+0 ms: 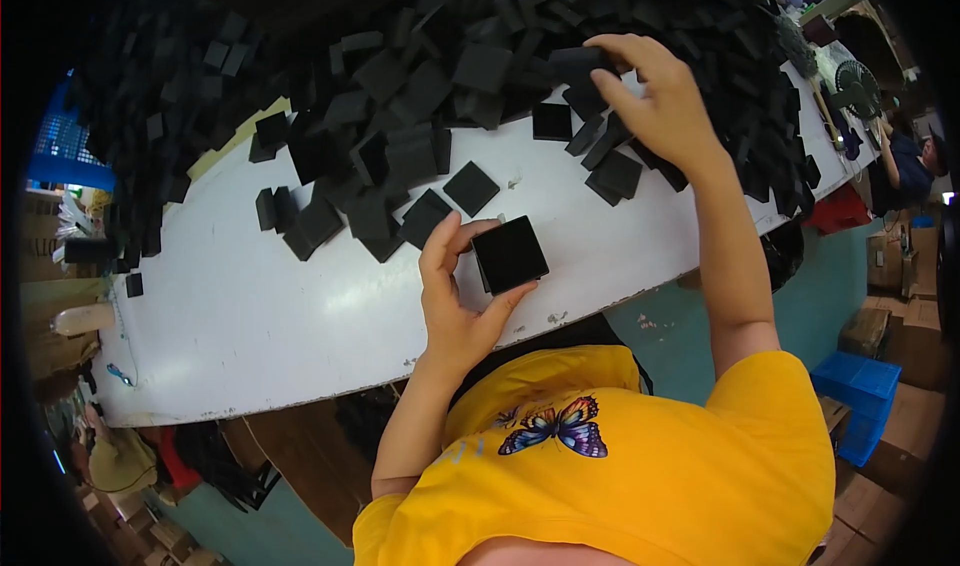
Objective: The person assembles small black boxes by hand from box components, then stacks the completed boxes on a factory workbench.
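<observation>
My left hand (pixel 462 296) is closed around a small black square block (pixel 510 255), with its flat top facing up; the edge of what may be a second piece shows beneath it. I hold it just over the front part of the white table (pixel 330 316). My right hand (pixel 660 101) reaches to the heap at the back, its thumb and fingers around the end of another black block (pixel 577 63). A loose black square (pixel 471 189) lies flat beyond my left hand.
A large heap of black blocks (pixel 420 86) covers the back of the table. A blue crate (pixel 858 401) stands on the floor at right, near cardboard boxes (pixel 905 426). A small fan (pixel 856 88) and another person (pixel 905 161) are at far right.
</observation>
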`<state>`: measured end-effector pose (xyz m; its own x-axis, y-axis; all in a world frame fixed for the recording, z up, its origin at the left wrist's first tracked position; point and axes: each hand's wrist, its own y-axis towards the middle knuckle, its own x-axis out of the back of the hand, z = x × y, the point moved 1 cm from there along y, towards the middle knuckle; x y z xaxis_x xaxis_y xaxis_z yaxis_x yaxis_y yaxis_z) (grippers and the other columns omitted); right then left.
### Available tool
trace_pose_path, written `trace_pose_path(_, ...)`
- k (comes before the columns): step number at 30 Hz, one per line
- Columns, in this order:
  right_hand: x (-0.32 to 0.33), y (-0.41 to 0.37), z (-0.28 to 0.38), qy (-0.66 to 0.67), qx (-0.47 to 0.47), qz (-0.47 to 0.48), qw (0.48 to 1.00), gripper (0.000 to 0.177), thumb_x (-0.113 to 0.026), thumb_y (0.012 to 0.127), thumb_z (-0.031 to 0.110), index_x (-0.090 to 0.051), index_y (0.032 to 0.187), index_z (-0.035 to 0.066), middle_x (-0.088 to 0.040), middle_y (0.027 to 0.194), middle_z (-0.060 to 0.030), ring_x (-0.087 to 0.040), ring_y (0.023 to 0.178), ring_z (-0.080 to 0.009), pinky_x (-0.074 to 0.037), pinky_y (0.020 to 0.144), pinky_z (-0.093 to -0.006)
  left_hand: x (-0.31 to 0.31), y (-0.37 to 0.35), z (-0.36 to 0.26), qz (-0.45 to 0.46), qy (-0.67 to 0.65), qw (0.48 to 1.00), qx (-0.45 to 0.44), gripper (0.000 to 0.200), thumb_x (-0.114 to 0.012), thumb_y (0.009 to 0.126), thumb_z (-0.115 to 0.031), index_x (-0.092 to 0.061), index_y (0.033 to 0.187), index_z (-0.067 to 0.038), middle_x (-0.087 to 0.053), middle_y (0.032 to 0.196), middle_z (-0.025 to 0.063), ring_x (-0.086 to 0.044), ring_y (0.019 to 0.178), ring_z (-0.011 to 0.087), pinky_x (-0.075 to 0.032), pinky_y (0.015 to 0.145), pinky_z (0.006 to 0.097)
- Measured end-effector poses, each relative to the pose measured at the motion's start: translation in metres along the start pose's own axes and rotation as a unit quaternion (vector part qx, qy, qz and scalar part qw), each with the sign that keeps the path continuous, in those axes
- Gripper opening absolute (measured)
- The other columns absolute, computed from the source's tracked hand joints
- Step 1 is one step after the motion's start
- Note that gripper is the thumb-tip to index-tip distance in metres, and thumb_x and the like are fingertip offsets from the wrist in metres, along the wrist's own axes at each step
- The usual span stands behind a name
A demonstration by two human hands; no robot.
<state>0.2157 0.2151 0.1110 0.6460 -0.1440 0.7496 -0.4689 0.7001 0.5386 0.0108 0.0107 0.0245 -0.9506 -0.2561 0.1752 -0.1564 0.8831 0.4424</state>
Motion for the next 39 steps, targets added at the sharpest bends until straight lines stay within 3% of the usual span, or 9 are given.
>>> trace_pose_path(2,0.005,-0.007,0.002,0.254,-0.101,0.05,0.961,0.035,-0.069,0.093,0.014,-0.068,0.128,0.01,-0.068,0.1,-0.0005,-0.059,0.082,-0.0085,-0.049,0.073,-0.0234,-0.001,-0.001,-0.001,0.001,-0.006,1.0,0.007,0.106,-0.089,0.071,-0.005,-0.023,0.154,-0.006,-0.061,0.128,0.0172,-0.061,0.116,0.0281,-0.043,0.105,0.0402)
trace_pose_path(8,-0.025,-0.033,0.055,0.665,-0.29,0.202,0.658,0.029,-0.065,0.095,0.013,-0.067,0.121,0.002,-0.069,0.105,-0.0042,-0.064,0.089,-0.0099,-0.053,0.075,-0.0232,-0.001,0.001,-0.009,-0.01,0.015,1.0,0.022,0.105,-0.089,0.07,-0.004,-0.026,0.154,-0.005,-0.065,0.124,0.0172,-0.065,0.113,0.0268,-0.046,0.104,0.0391)
trace_pose_path(12,-0.047,-0.048,0.083,0.497,-0.305,0.206,0.786,0.023,-0.072,0.092,0.017,-0.068,0.109,0.0,-0.068,0.094,-0.0023,-0.063,0.087,-0.0084,-0.051,0.079,-0.0226,0.0,0.001,-0.011,-0.005,0.018,0.998,0.054,0.111,-0.09,0.068,-0.003,-0.023,0.156,-0.008,-0.064,0.123,0.014,-0.062,0.114,0.0239,-0.043,0.106,0.039)
trace_pose_path(14,-0.052,-0.053,0.09,0.521,-0.316,0.203,0.766,0.021,-0.073,0.092,0.017,-0.069,0.103,0.0,-0.068,0.092,-0.0013,-0.063,0.087,-0.0069,-0.05,0.079,-0.0224,0.001,0.0,-0.008,-0.003,0.033,0.997,0.063,0.111,-0.091,0.068,-0.004,-0.024,0.156,-0.008,-0.065,0.121,0.0135,-0.063,0.113,0.0238,-0.044,0.105,0.0381)
trace_pose_path(20,-0.035,-0.047,0.108,0.253,-0.005,0.113,0.961,0.014,-0.072,0.087,0.01,-0.071,0.099,0.002,-0.064,0.089,-0.0075,-0.063,0.083,-0.0201,-0.05,0.073,-0.0313,0.003,0.002,-0.007,0.003,0.024,0.999,0.041,0.103,-0.09,0.072,-0.009,-0.029,0.155,-0.007,-0.066,0.12,0.0137,-0.063,0.114,0.0237,-0.047,0.102,0.037)
trace_pose_path(23,-0.028,-0.058,0.12,0.19,0.024,0.1,0.976,0.016,-0.071,0.085,0.006,-0.073,0.101,0.005,-0.062,0.091,-0.0095,-0.061,0.084,-0.0282,-0.048,0.073,-0.0367,0.004,0.001,-0.009,-0.012,0.038,0.998,0.058,0.087,-0.09,0.07,-0.013,-0.048,0.146,-0.006,-0.061,0.135,0.0133,-0.063,0.114,0.0315,-0.048,0.099,0.0388)
trace_pose_path(27,-0.026,-0.066,0.123,0.119,0.069,0.078,0.987,0.026,-0.072,0.084,0.01,-0.073,0.108,0.003,-0.061,0.099,-0.0123,-0.059,0.091,-0.0305,-0.045,0.079,-0.0395,0.009,0.013,-0.014,-0.014,0.048,0.998,-0.036,0.074,-0.083,0.072,-0.015,-0.057,0.141,-0.008,-0.068,0.122,0.0137,-0.064,0.108,0.0323,-0.047,0.095,0.0402)
trace_pose_path(33,-0.021,-0.076,0.121,0.065,0.12,0.121,0.983,0.05,-0.076,0.082,0.036,-0.071,0.118,0.002,-0.057,0.113,-0.0174,-0.056,0.106,-0.0352,-0.043,0.088,-0.044,0.011,0.011,-0.012,0.003,0.043,0.999,-0.005,0.074,-0.076,0.071,-0.008,-0.057,0.142,-0.012,-0.067,0.12,0.0122,-0.064,0.104,0.0321,-0.046,0.091,0.0418)
trace_pose_path(39,-0.023,-0.075,0.103,0.16,0.141,0.165,0.963,0.049,-0.082,0.076,0.031,-0.073,0.119,0.011,-0.055,0.118,-0.018,-0.056,0.108,-0.036,-0.046,0.09,-0.0463,0.011,0.01,-0.01,0.026,0.032,0.998,0.054,0.098,-0.079,0.071,-0.004,-0.032,0.157,-0.006,-0.069,0.12,0.012,-0.064,0.113,0.0311,-0.045,0.102,0.0403)
